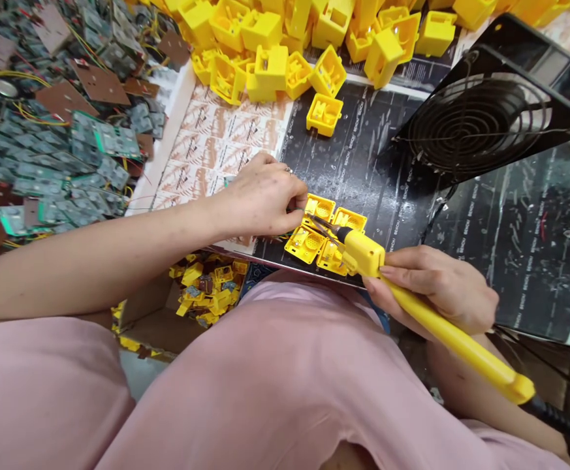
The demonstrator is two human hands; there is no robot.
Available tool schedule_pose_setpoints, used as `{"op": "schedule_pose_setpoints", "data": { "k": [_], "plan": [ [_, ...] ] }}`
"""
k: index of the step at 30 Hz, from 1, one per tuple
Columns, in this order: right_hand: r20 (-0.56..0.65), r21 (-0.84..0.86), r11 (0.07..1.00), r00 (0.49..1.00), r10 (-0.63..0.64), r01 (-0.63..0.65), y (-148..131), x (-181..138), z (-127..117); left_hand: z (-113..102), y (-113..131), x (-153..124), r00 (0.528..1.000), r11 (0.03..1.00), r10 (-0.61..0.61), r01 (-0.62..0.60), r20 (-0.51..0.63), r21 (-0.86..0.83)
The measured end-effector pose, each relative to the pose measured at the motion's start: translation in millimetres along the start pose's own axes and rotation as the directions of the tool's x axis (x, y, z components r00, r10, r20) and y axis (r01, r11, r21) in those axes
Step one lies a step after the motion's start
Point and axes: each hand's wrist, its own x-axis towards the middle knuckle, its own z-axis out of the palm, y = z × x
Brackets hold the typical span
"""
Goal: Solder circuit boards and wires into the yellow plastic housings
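In my right hand (434,284) is a yellow soldering iron (451,336), its black cable trailing off at the lower right. The iron's dark tip points left, over a small group of open yellow plastic housings (305,245) lying together at the table's near edge. My left hand (269,199) comes in from the left with thumb and fingers pinched beside the tip, over the upper left housing. Whatever sits between those fingertips is too small or hidden to name. Small metal parts show inside the housings.
More yellow housings (271,65) are heaped at the back, with a single housing (324,115) nearer me. A black fan (480,124) stands on the right. Circuit boards (103,137) with wires pile up at left. Below the edge, a cardboard box (152,323) holds yellow pieces.
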Motion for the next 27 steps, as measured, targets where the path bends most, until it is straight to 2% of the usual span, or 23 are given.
{"op": "schedule_pose_setpoints", "data": {
  "k": [4, 9, 15, 20, 24, 27],
  "plan": [
    [0.062, -0.034, 0.999, 0.998, -0.002, 0.005, -1.7, -0.7, -3.8, -0.4, 2.1, 2.0, 0.999, 1.0, -0.031, 0.031, 0.015, -0.002],
    [0.039, -0.04, 0.999, 0.999, -0.012, 0.014, -0.9, 0.5, -6.7, 0.0, 1.9, 0.6, 0.999, 0.999, -0.038, 0.038, 0.008, -0.029],
    [0.08, -0.006, 0.998, 0.995, -0.066, 0.067, -0.7, 5.8, -7.7, 2.5, 2.7, 1.4, 0.999, 0.999, -0.034, 0.034, -0.001, 0.005],
    [0.118, -0.041, 0.999, 0.993, 0.009, -0.004, -7.3, 6.4, -19.2, 1.5, 5.3, 3.8, 0.999, 0.999, -0.049, 0.049, 0.015, 0.007],
    [0.098, -0.038, 0.999, 0.994, 0.043, -0.039, -5.5, 2.6, -21.2, -1.4, 6.4, 3.5, 0.998, 0.998, -0.044, 0.042, 0.044, 0.04],
    [0.008, -0.005, 1.0, 1.0, 0.02, -0.02, 1.3, -1.7, -18.8, -4.8, 5.4, 0.2, 0.998, 0.997, -0.014, 0.01, 0.054, 0.077]
  ]
}}
